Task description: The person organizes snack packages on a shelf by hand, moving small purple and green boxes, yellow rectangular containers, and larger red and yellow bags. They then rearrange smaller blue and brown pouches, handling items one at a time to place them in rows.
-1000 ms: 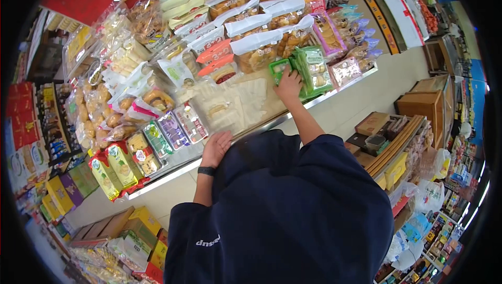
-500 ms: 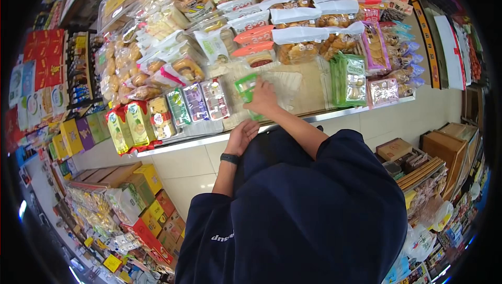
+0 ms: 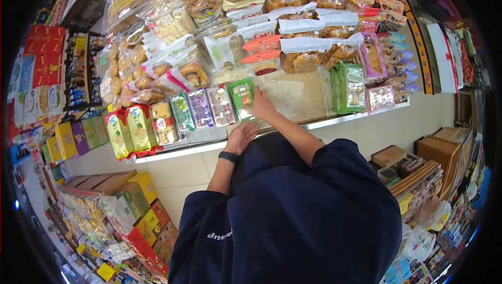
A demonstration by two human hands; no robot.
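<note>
running front to back, green pack (image 3: 241, 93)

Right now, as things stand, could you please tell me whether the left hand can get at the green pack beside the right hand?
Probably yes: the left hand looks empty and close to the green pack, with no other goods between them, though the right hand at its side may crowd the grip.

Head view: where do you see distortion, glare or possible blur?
Head view: black corners surround a round image and the brown wooden cabinet leans, suggesting distortion; head view again: glare whitens clear plastic food bags, and the bare right hand at the green rectangular package looks slightly soft.
</note>
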